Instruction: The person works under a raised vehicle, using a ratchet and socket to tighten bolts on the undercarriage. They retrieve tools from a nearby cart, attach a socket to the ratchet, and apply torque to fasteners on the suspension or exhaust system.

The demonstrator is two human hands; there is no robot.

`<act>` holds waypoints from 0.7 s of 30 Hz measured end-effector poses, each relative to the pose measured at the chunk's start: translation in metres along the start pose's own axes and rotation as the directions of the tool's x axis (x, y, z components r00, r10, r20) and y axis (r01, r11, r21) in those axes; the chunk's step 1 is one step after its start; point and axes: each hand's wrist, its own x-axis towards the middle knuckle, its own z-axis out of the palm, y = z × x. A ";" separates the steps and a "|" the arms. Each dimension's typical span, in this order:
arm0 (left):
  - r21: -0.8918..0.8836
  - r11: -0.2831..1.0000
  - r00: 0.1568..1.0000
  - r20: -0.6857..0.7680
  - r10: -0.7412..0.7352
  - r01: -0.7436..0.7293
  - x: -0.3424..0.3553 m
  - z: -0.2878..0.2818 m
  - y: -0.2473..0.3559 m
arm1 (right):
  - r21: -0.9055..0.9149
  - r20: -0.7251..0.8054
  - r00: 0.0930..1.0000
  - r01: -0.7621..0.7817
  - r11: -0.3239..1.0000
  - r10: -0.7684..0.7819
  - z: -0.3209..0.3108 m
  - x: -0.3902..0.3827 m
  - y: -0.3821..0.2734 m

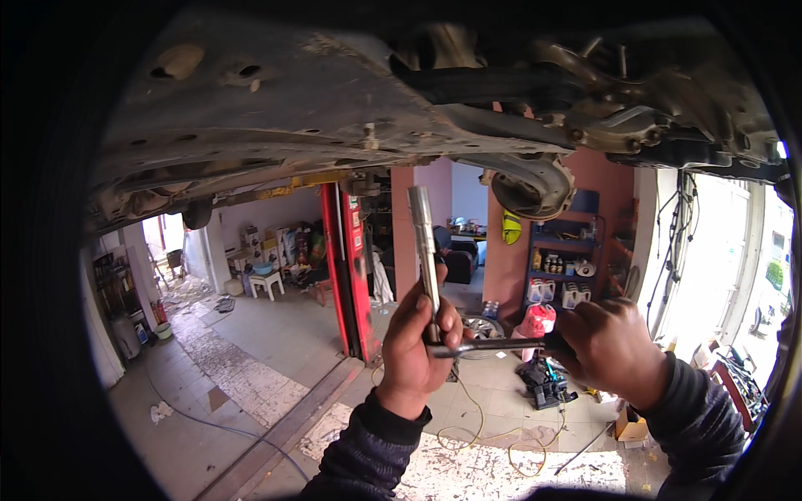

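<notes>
A ratchet wrench [493, 344] lies level between my hands, its head at the left end. From that head a long silver socket extension [426, 242] stands nearly upright, with a wider socket at its top. My left hand [422, 342] is closed around the lower part of the extension, next to the ratchet head. My right hand [606, 346] is wrapped round the ratchet's handle, hiding most of its grip. Above both hands hangs the dark underside of a raised car [301, 108]; the socket's top end is apart from it.
A red lift post [344, 267] stands left of my hands. Behind are a blue shelf [568, 250] with bottles and a white stool [267, 285]. Yellow cable [480, 417] and dark parts [547, 384] lie on the floor. A round open part [535, 194] hangs from the car.
</notes>
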 end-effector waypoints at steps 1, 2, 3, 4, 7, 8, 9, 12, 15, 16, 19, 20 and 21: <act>0.033 0.999 0.999 -0.027 0.017 -0.016 0.003 -0.002 0.010 | -0.015 -0.004 1.000 0.005 1.000 -0.005 0.003 0.009 -0.001; 0.045 0.998 0.999 -0.021 0.034 -0.033 0.007 -0.004 0.020 | -0.031 -0.010 1.000 0.009 0.999 -0.009 0.005 0.017 -0.003; 0.088 0.995 0.999 -0.018 0.048 -0.046 0.010 -0.005 0.030 | -0.016 -0.031 0.999 0.009 1.000 -0.009 0.006 0.024 -0.005; 0.116 0.991 0.998 -0.008 0.065 -0.064 0.013 -0.006 0.038 | 0.000 -0.050 0.999 0.007 1.000 -0.007 0.007 0.030 -0.007; 0.176 0.983 0.998 0.001 0.062 -0.062 0.019 -0.010 0.057 | 0.031 -0.120 0.993 0.003 1.000 0.000 0.011 0.041 -0.013; 0.189 0.980 0.998 0.006 0.061 -0.061 0.021 -0.011 0.062 | 0.042 -0.143 0.990 0.000 0.999 0.006 0.014 0.043 -0.014; 0.178 0.984 0.999 -0.009 0.035 -0.033 0.021 -0.012 0.066 | 0.035 -0.159 0.987 -0.003 0.999 0.008 0.018 0.046 -0.014; 0.235 0.968 0.997 0.010 0.082 -0.082 0.026 -0.013 0.073 | -0.007 -0.303 0.953 -0.003 1.000 0.001 0.038 0.055 -0.015; 0.316 0.946 0.990 -0.087 0.110 -0.078 0.030 -0.010 0.077 | -0.056 -0.432 0.891 -0.181 0.982 0.140 0.072 0.064 -0.023; 0.338 0.939 0.991 -0.088 0.106 -0.070 0.029 -0.009 0.079 | -0.073 -0.473 0.857 -0.270 0.960 0.205 0.087 0.068 -0.026; 0.382 0.922 0.989 -0.096 0.111 -0.066 0.027 -0.005 0.084 | 0.115 -0.740 0.590 -0.360 0.926 0.322 0.139 0.080 -0.053; 0.410 0.909 0.987 -0.099 0.129 -0.078 0.027 -0.004 0.085 | 0.195 -0.796 0.487 -0.355 0.914 0.359 0.156 0.086 -0.062; 0.438 0.895 0.986 -0.094 0.138 -0.083 0.026 -0.003 0.085 | 0.213 -0.759 0.510 -0.392 0.895 0.405 0.171 0.091 -0.072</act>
